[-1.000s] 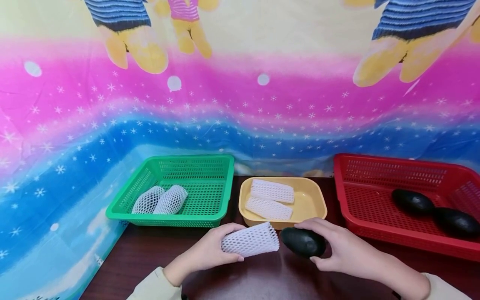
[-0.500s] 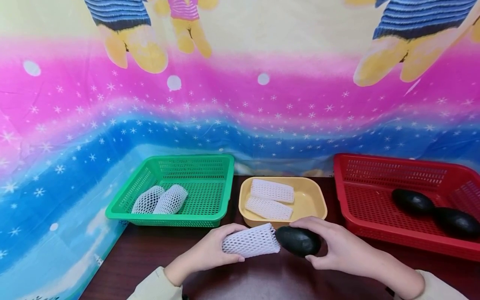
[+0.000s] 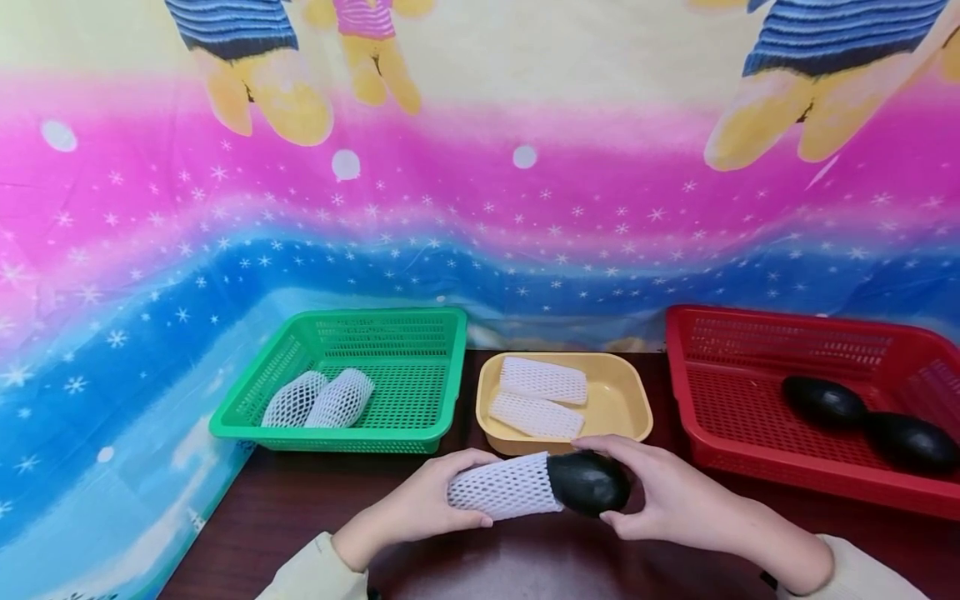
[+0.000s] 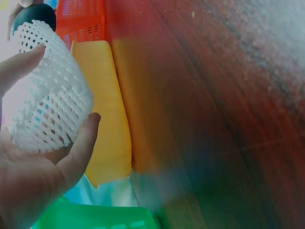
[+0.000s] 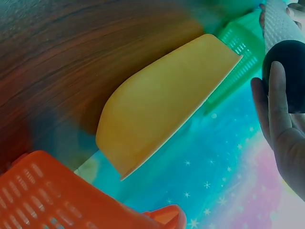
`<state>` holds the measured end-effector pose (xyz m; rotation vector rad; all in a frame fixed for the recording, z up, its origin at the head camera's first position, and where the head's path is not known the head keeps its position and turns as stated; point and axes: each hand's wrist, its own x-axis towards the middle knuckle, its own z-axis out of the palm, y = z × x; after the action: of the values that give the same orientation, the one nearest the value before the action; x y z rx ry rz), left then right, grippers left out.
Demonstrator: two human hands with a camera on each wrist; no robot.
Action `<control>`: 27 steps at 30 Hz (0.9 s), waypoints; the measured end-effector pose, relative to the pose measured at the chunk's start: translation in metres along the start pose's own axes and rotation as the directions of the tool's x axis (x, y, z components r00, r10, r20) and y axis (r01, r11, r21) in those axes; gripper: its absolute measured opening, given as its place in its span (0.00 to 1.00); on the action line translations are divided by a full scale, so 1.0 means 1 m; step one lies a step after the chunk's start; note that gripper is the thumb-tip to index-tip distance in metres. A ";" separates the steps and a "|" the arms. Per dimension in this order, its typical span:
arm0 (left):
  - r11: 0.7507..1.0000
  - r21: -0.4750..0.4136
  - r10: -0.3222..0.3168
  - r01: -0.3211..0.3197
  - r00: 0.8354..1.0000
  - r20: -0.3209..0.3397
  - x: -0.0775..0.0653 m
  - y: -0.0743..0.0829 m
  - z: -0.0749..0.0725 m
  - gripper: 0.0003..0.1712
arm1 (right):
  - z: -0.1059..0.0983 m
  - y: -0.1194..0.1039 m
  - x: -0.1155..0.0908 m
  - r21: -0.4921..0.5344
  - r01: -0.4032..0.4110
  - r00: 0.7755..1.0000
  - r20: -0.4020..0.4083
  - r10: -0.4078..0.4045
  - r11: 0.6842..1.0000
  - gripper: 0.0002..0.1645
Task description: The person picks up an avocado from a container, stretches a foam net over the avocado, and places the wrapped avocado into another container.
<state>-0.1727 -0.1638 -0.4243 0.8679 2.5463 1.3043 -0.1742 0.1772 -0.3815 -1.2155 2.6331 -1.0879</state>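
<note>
In the head view my left hand [image 3: 427, 504] holds a white foam net sleeve [image 3: 504, 487] lying sideways, thumb below and fingers above. My right hand [image 3: 675, 496] grips a dark, smooth avocado [image 3: 592, 483] by its right end. The avocado's left end sits inside the sleeve's mouth, most of the fruit still bare. In the left wrist view, the far part of the sleeve [image 4: 50, 95] wraps the dark fruit's tip [image 4: 35, 15], while its near part is hollow. The right wrist view has fingers [image 5: 278, 90] along the avocado [image 5: 290, 57].
Behind the hands stands a yellow tub [image 3: 618, 408] with two flat foam net sleeves [image 3: 543, 380]. A green basket [image 3: 408, 396] at left holds two net-covered fruits [image 3: 341, 400]. At right, a red basket [image 3: 731, 400] contains two bare avocados [image 3: 825, 402]. A patterned cloth [image 3: 480, 208] hangs behind.
My right hand has moved left, bringing the avocado from just outside the foam net sleeve into its mouth. The left hand has stayed nearly in place, holding the sleeve.
</note>
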 end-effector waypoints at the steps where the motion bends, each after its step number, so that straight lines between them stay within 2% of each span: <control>1: 1.000 0.001 -0.002 0.002 1.000 0.000 0.000 0.000 0.000 0.33 | 0.001 0.000 0.001 0.008 -0.001 1.000 -0.001 0.001 1.000 0.43; 8: 1.000 -0.013 0.009 -0.009 1.000 0.009 0.000 0.000 0.001 0.32 | 0.007 0.001 0.004 0.021 0.069 0.997 -0.023 -0.069 0.997 0.38; 13: 0.999 -0.049 0.011 -0.011 1.000 0.009 0.000 0.003 0.003 0.30 | 0.012 0.001 0.006 0.055 0.082 0.996 -0.031 -0.080 0.995 0.38; 19: 0.997 -0.070 0.034 -0.033 0.999 0.005 0.000 0.006 0.006 0.27 | 0.016 0.002 0.008 0.179 0.063 0.998 -0.007 -0.063 0.982 0.37; 23: 0.996 -0.074 0.049 -0.050 0.999 -0.012 0.000 0.007 0.009 0.27 | 0.019 0.002 0.008 0.287 0.025 0.999 0.028 -0.035 0.958 0.37; 27: 0.994 -0.099 0.047 -0.051 0.998 -0.043 0.002 0.008 0.011 0.26 | 0.024 0.003 0.009 0.350 0.012 0.999 0.041 -0.028 0.937 0.37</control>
<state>-0.1666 -0.1514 -0.4249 0.8990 2.4800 1.4641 -0.1750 0.1588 -0.3989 -1.1728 2.2646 -1.4368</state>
